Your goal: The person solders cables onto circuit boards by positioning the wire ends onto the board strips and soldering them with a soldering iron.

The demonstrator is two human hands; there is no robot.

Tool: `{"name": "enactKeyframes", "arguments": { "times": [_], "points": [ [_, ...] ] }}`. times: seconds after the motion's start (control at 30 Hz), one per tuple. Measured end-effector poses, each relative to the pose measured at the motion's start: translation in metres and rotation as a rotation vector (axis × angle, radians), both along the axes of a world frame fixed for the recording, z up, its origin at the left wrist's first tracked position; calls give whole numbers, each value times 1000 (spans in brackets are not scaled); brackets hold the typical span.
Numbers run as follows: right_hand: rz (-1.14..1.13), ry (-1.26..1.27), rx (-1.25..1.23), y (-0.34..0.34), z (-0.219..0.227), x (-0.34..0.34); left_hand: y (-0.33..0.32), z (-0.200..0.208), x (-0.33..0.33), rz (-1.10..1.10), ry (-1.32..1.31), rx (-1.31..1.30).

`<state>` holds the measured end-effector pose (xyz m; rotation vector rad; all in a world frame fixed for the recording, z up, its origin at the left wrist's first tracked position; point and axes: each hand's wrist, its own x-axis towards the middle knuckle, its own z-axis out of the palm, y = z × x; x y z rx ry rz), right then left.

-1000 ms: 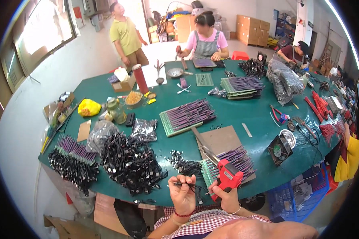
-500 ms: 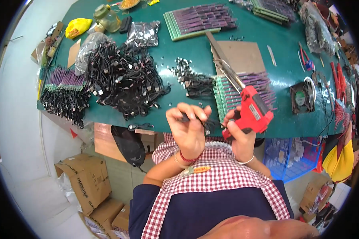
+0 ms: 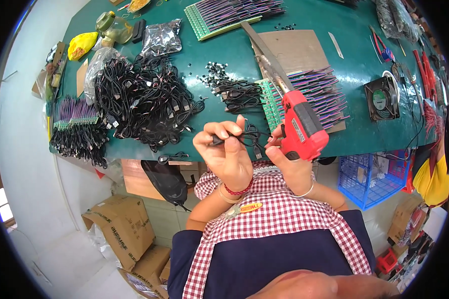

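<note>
My left hand [image 3: 227,154] is closed, pinching a coiled black USB cable [image 3: 252,133] between thumb and fingers. A metal plug of the cable hangs beside the fingertips. My right hand [image 3: 293,169] is at the grip of a red pistol-shaped tool [image 3: 304,127] with a long metal bar reaching over the table. Thumb and one fingertip show left of the grip, close to the cable; the other fingers are hidden behind the tool. Under the bar lies a green board with purple wires [image 3: 269,107]. A small bundle of black cables [image 3: 242,95] lies beside it.
On the green table [image 3: 209,142] lie a large heap of black cables [image 3: 144,104], small black and silver pieces [image 3: 214,74], cardboard [image 3: 297,47], a fan [image 3: 380,99] and pliers [image 3: 384,50]. More wired boards [image 3: 199,25] lie farther back. A blue crate [image 3: 369,177] stands below the right edge.
The view has shifted, so the table appears higher. My left hand has turned the cable, whose loops now show more plainly. My right thumb and fingertip have moved closer to the cable.
</note>
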<state>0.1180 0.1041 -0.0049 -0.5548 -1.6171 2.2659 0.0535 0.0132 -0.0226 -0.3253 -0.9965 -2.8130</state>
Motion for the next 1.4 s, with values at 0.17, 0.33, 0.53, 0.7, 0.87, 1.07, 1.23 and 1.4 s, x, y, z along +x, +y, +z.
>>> {"name": "enactKeyframes", "arguments": {
  "times": [0.17, 0.33, 0.53, 0.7, 0.87, 1.07, 1.23, 1.4],
  "points": [
    [-3, -57, 223, 8, -8, -3, 0, -3, 8, 104, 168, -137],
    [-110, 107, 86, 8, 2, -9, -4, -10, 5, 72, 71, -192],
    [-33, 46, -144, 27, 8, -13, -11, -30, 10, -314, -309, -323],
    [25, -2, 91, 38, 3, -7, -17, 2, -5, 362, 369, -1283],
    [33, -43, 121, 38, 11, -9, -7, 7, -11, -257, 405, -1150],
    [-117, -50, 181, 31, 0, -14, 5, 7, -8, -203, 461, -1247],
    [-154, 41, -18, 40, 2, -20, 4, 10, -14, -312, 186, -1121],
    [6, 10, 67, 50, -4, -13, -2, 3, -14, -621, -79, -900]
  ]
}}
